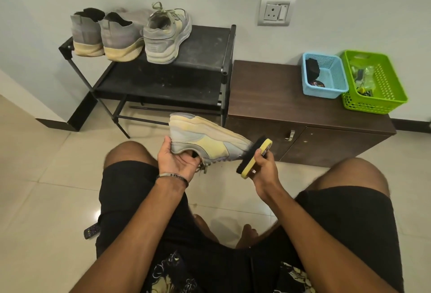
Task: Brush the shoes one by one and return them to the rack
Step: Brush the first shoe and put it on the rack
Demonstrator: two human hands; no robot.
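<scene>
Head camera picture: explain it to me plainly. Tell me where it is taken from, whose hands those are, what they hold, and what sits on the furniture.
There is one picture and no machine. The camera is worn on a person's head and looks down at their own arms and knees. The left hand grips a grey and yellow sneaker at its opening, tipped on its side. The right hand holds a yellow-backed brush, its black bristles against the sneaker's toe. On the black rack by the wall stand three more shoes. Beside it, a brown cabinet carries a blue basket and a green basket, each with small items inside.
</scene>
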